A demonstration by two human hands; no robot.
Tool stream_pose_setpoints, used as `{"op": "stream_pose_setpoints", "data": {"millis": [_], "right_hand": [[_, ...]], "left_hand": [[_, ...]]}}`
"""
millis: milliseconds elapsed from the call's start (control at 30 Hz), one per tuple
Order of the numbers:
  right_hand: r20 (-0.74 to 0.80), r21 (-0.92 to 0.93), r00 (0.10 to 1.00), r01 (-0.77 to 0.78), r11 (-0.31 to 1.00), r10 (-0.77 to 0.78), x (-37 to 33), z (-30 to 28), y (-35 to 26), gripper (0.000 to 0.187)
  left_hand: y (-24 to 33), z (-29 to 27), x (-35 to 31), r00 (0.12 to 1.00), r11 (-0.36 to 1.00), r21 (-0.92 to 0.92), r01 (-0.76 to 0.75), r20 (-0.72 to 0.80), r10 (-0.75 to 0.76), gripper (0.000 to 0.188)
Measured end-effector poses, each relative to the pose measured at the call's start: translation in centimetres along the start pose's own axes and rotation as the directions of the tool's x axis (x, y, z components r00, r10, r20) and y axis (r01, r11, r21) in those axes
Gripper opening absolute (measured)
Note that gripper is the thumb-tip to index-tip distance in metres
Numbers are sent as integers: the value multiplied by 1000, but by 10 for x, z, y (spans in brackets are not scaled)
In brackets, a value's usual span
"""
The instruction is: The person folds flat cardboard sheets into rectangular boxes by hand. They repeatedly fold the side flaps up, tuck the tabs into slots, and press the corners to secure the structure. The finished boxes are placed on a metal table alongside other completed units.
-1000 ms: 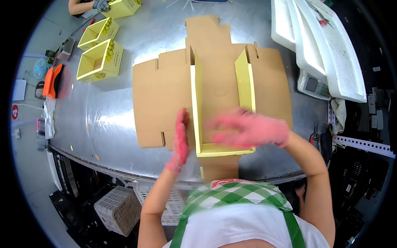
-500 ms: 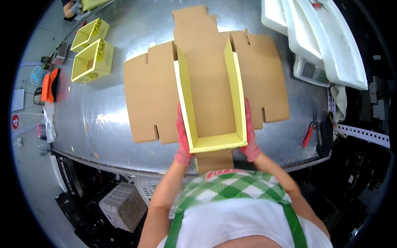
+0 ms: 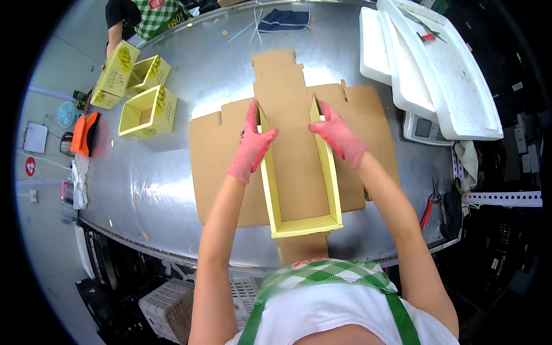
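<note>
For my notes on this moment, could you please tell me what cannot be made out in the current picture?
Head view: parts of the yellow walls, covered by the left hand and right hand.
Head view: underside of the cardboard sheet, hidden by its upper face.
Head view: part of the scale, covered by white foam trays.
Head view: head of the co-worker, cut off by the upper edge.

Can count 1 left hand (image 3: 250, 145), 1 right hand (image 3: 341, 135), 1 long yellow box (image 3: 305, 226), 3 small yellow boxes (image 3: 163, 118), 3 white foam trays (image 3: 463, 92), 2 red-handled tools (image 3: 426, 214), 1 scale (image 3: 440, 135), 1 blue cloth (image 3: 284, 22), 1 co-worker (image 3: 148, 22). Cannot count the cardboard sheets (image 3: 216, 172).
</note>
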State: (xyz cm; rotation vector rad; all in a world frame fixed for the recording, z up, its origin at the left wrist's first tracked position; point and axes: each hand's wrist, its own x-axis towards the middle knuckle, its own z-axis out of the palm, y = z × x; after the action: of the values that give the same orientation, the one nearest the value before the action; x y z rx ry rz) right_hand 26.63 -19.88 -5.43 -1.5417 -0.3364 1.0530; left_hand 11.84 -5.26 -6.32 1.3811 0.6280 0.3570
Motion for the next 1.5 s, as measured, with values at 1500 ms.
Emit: {"op": "stream_pose_setpoints", "data": {"millis": [1500], "right_hand": [[400,220,780,429,876,-482,-52,10,67,49]], "left_hand": [[-53,-3,-135,821,817,506,-278,-317,475,23]]}}
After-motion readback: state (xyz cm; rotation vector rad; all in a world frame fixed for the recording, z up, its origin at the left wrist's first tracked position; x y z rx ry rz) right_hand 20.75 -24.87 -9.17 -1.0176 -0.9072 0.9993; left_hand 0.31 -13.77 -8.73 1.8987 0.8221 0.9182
